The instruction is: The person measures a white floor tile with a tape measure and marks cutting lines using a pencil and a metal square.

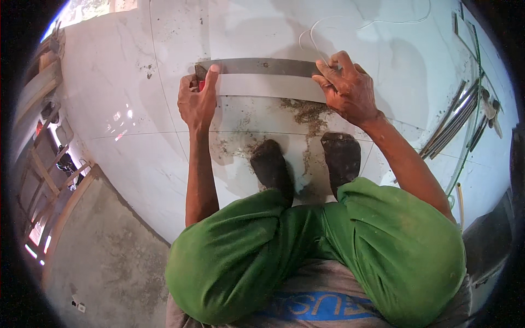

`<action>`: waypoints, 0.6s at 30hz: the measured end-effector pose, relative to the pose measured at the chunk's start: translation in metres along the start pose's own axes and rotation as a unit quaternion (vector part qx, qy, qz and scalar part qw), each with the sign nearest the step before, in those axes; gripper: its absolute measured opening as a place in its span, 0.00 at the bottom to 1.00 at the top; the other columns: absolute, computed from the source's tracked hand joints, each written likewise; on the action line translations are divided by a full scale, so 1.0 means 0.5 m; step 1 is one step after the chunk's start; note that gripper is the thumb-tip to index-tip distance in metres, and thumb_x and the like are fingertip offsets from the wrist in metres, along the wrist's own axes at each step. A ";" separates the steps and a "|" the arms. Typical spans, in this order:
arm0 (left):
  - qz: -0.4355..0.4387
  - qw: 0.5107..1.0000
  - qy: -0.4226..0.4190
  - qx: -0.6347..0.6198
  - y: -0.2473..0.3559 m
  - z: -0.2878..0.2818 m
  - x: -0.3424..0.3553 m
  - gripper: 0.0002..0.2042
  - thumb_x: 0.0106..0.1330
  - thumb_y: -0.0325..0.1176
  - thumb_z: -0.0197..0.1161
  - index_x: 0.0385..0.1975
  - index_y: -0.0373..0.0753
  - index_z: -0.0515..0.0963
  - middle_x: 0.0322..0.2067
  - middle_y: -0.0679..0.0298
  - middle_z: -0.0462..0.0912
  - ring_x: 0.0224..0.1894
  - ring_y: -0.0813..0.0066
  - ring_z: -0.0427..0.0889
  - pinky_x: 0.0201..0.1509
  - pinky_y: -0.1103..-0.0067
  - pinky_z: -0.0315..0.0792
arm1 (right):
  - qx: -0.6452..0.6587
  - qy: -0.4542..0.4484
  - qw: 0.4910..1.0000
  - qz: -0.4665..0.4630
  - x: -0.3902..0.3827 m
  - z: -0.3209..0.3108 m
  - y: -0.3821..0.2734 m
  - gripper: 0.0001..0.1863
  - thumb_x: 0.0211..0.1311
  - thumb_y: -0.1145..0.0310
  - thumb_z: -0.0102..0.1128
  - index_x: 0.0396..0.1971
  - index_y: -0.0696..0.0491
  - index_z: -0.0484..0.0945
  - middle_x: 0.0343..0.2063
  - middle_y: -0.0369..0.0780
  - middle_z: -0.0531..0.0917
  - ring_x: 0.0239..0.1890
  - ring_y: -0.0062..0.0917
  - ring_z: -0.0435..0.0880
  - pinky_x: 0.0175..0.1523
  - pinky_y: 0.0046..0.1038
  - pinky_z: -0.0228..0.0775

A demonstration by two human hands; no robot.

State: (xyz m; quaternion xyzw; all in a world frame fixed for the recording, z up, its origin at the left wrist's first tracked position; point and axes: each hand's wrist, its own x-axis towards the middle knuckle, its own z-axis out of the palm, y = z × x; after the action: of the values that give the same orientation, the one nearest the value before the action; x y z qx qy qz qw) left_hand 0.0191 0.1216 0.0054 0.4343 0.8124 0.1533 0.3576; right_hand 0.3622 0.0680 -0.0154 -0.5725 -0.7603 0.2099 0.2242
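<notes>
A long grey strip (250,66), with a paler band along its near edge (262,84), lies across in front of me over the white tiles. My left hand (198,97) is closed on its left end, where a small red thing (202,86) and a dark piece show under the thumb; I cannot make out what they are. My right hand (348,88) grips the right end with bent fingers. Dark crumbly dirt (303,113) is scattered just below the strip, between my hands and my dark-covered feet (340,156).
A thin white cord (377,21) loops beyond my right hand. Long dark bars (447,123) and a green line (476,60) lie at the right. At the left are leaning timber frames (46,169) and a grey concrete patch (109,240), with a bright opening at the upper left.
</notes>
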 end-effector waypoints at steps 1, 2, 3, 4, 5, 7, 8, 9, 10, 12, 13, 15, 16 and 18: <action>0.009 0.998 0.043 0.053 0.002 0.007 0.002 0.29 0.65 0.59 0.77 0.43 0.33 0.82 0.30 0.63 0.84 0.30 0.77 0.82 0.34 0.78 0.77 | 0.000 0.001 1.000 0.001 0.001 0.000 -0.001 0.18 0.64 0.63 0.75 0.51 0.52 0.86 0.43 0.37 0.77 0.36 0.31 0.87 0.41 0.36 0.83; 0.019 0.990 0.087 0.105 0.003 0.012 0.003 0.31 0.63 0.62 0.78 0.42 0.35 0.82 0.30 0.63 0.84 0.32 0.74 0.83 0.37 0.76 0.78 | 0.005 0.004 1.000 -0.003 0.002 0.000 -0.003 0.18 0.64 0.63 0.75 0.51 0.52 0.86 0.43 0.37 0.77 0.36 0.31 0.87 0.41 0.36 0.83; 0.020 0.990 0.086 0.106 0.003 0.014 0.001 0.31 0.63 0.62 0.78 0.42 0.35 0.82 0.30 0.63 0.84 0.32 0.74 0.83 0.37 0.76 0.78 | 0.011 0.008 1.000 -0.007 0.002 -0.001 -0.004 0.18 0.64 0.63 0.75 0.51 0.52 0.86 0.43 0.37 0.77 0.36 0.30 0.87 0.41 0.36 0.83; 0.017 0.989 0.092 0.115 0.005 0.016 -0.001 0.33 0.59 0.66 0.77 0.40 0.37 0.82 0.33 0.62 0.85 0.36 0.69 0.84 0.44 0.70 0.78 | 0.010 0.009 1.000 -0.005 0.002 -0.002 -0.003 0.18 0.64 0.63 0.75 0.51 0.52 0.86 0.43 0.37 0.77 0.36 0.30 0.87 0.41 0.36 0.83; 0.013 0.987 0.099 0.125 0.008 0.018 -0.003 0.35 0.55 0.70 0.76 0.39 0.39 0.82 0.37 0.62 0.86 0.41 0.63 0.85 0.51 0.64 0.79 | 0.009 0.002 1.000 -0.003 0.001 -0.001 -0.003 0.17 0.64 0.63 0.75 0.51 0.52 0.86 0.43 0.37 0.76 0.36 0.30 0.87 0.41 0.36 0.82; 0.021 0.989 0.095 0.115 0.009 0.019 -0.004 0.35 0.54 0.69 0.77 0.39 0.39 0.82 0.37 0.61 0.86 0.41 0.63 0.85 0.51 0.64 0.79 | 0.006 -0.004 1.000 0.000 -0.002 0.000 0.000 0.17 0.64 0.63 0.75 0.51 0.52 0.86 0.43 0.37 0.76 0.36 0.29 0.86 0.41 0.36 0.82; 0.027 0.990 0.092 0.105 0.006 0.021 -0.003 0.34 0.54 0.69 0.77 0.39 0.39 0.82 0.37 0.60 0.86 0.40 0.63 0.86 0.51 0.64 0.79 | 0.006 -0.006 1.000 -0.001 -0.003 0.002 0.003 0.17 0.65 0.63 0.74 0.51 0.52 0.86 0.43 0.37 0.76 0.36 0.28 0.86 0.41 0.36 0.81; 0.029 0.990 0.090 0.105 0.005 0.023 0.000 0.34 0.54 0.69 0.77 0.39 0.39 0.82 0.37 0.60 0.86 0.40 0.63 0.86 0.51 0.64 0.79 | 0.005 -0.008 1.000 -0.003 -0.005 0.004 0.007 0.18 0.65 0.63 0.74 0.52 0.52 0.86 0.43 0.37 0.76 0.36 0.28 0.86 0.41 0.35 0.81; 0.026 0.989 0.096 0.112 0.001 0.023 0.003 0.34 0.55 0.69 0.77 0.39 0.38 0.82 0.37 0.60 0.86 0.40 0.62 0.86 0.51 0.64 0.79 | 0.006 -0.007 1.000 -0.003 -0.006 0.006 0.009 0.18 0.65 0.63 0.74 0.52 0.52 0.86 0.43 0.37 0.76 0.36 0.28 0.86 0.41 0.35 0.81; 0.024 0.987 0.102 0.120 -0.007 0.022 0.006 0.35 0.55 0.69 0.77 0.39 0.38 0.82 0.37 0.59 0.87 0.40 0.62 0.86 0.51 0.63 0.79 | 0.006 -0.012 1.000 -0.010 -0.009 0.008 0.013 0.18 0.66 0.62 0.73 0.52 0.51 0.86 0.43 0.37 0.76 0.37 0.28 0.86 0.42 0.35 0.79; 0.031 0.988 0.104 0.114 -0.010 0.023 0.006 0.35 0.55 0.69 0.77 0.40 0.38 0.82 0.37 0.59 0.87 0.40 0.61 0.86 0.52 0.63 0.79 | 0.006 -0.012 1.000 -0.009 -0.009 0.007 0.014 0.18 0.66 0.62 0.73 0.52 0.51 0.86 0.43 0.37 0.76 0.37 0.28 0.86 0.42 0.35 0.79; 0.039 0.988 0.107 0.108 -0.015 0.024 0.007 0.35 0.55 0.69 0.77 0.40 0.38 0.82 0.37 0.59 0.87 0.40 0.61 0.86 0.52 0.63 0.80 | 0.003 -0.019 1.000 -0.009 -0.009 0.005 0.013 0.18 0.67 0.60 0.72 0.53 0.51 0.85 0.44 0.37 0.76 0.37 0.28 0.86 0.43 0.35 0.78; 0.037 0.986 0.107 0.120 -0.009 0.025 0.004 0.35 0.57 0.69 0.77 0.40 0.37 0.82 0.37 0.59 0.86 0.41 0.64 0.85 0.51 0.65 0.79 | 0.002 -0.019 1.000 -0.006 -0.010 0.006 0.014 0.18 0.67 0.60 0.72 0.53 0.51 0.85 0.44 0.37 0.76 0.37 0.28 0.86 0.43 0.35 0.78; 0.035 0.985 0.105 0.133 -0.002 0.029 0.004 0.35 0.58 0.68 0.77 0.40 0.36 0.82 0.37 0.60 0.86 0.41 0.66 0.84 0.51 0.67 0.79 | -0.007 -0.013 1.000 -0.014 -0.013 0.007 0.018 0.18 0.68 0.60 0.71 0.53 0.51 0.85 0.44 0.37 0.76 0.38 0.28 0.85 0.45 0.35 0.78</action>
State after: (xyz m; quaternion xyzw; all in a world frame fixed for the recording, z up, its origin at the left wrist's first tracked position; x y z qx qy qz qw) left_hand 0.0280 0.1217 -0.0064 0.4878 0.8428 0.1014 0.2036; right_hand 0.3688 0.0639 -0.0239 -0.5609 -0.7724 0.2085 0.2131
